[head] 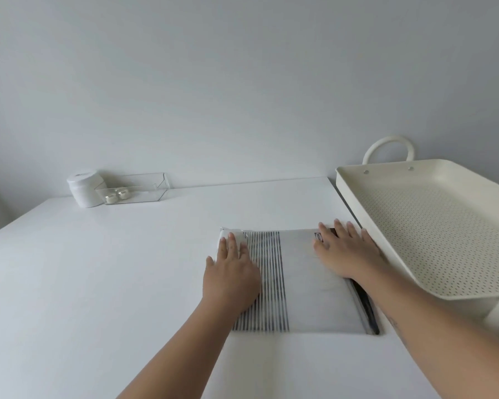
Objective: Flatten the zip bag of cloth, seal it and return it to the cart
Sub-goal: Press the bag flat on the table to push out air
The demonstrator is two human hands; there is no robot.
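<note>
A frosted zip bag (303, 283) lies flat on the white table, with a folded cloth inside that shows dark stripes on its left part. The bag's dark zip strip (365, 303) runs along its right edge. My left hand (231, 277) rests palm down on the bag's left side, fingers spread over the far left corner. My right hand (346, 249) presses flat on the bag's far right corner, covering part of the zip end. Neither hand grips anything. The cream cart tray (432, 226) with a perforated floor stands just right of the bag.
A white round jar (84, 188) and a clear plastic bin (133, 189) with two small pale items stand at the table's far left by the wall. The cart's looped handle (389, 148) rises at its far end. The table's right edge (343, 203) meets the cart.
</note>
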